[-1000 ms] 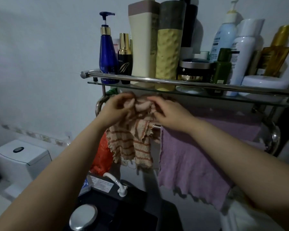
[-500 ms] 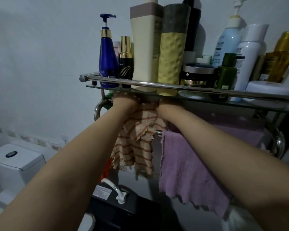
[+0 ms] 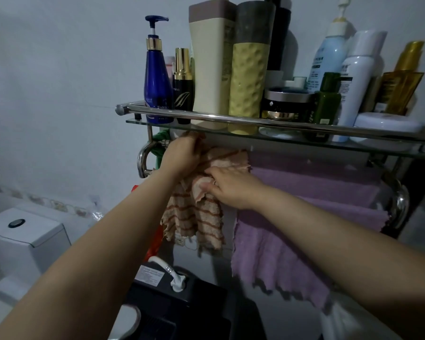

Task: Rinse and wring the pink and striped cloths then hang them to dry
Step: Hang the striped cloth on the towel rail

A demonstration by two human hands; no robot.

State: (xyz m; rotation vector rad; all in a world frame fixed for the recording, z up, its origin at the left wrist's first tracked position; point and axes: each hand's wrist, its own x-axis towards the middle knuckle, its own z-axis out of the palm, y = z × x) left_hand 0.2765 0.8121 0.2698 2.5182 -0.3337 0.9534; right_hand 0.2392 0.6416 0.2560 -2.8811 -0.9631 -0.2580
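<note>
The striped cloth (image 3: pixel 201 217), beige with brown stripes, hangs bunched over the left part of the metal towel rail (image 3: pixel 142 158) under the glass shelf. My left hand (image 3: pixel 182 155) grips its upper left part near the rail's end. My right hand (image 3: pixel 228 187) lies on the cloth's front fold, thumb tucked under an edge. The pink cloth (image 3: pixel 292 217) hangs spread over the rail just to the right of the striped one, its ragged lower edge dangling.
The glass shelf (image 3: pixel 304 141) above the rail carries several bottles and jars, close over my hands. A white toilet cistern (image 3: pixel 22 234) stands at lower left. A black appliance (image 3: pixel 182 310) with a white hose sits below the cloths. An orange bag (image 3: pixel 155 244) hangs behind the striped cloth.
Both hands were up under the shelf at the rail. My right hand has dropped onto the cloth's front fold, and the striped cloth now lies wider over the rail.
</note>
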